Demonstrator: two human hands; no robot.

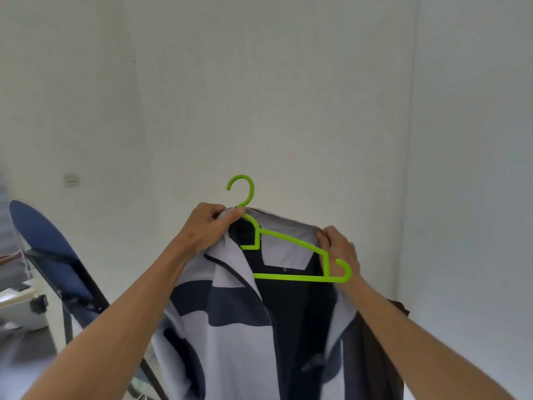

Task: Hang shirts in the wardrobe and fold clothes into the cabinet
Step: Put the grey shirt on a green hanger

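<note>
A light grey and dark navy shirt (230,313) hangs open in front of me, held up at chest height before a white wall. A bright green plastic hanger (291,243) sits inside its neck, with the hook sticking up above the collar. My left hand (207,226) grips the collar fabric together with the hanger's neck, just under the hook. My right hand (341,249) holds the shirt's right shoulder at the hanger's right end. The hanger's left arm is hidden under the cloth.
A blue-covered ironing board (49,249) on a black frame stands at the left, close to my left forearm. A white appliance (20,307) sits low at the far left. A wall switch (70,179) is on the white wall. Something dark brown (399,307) shows behind my right forearm.
</note>
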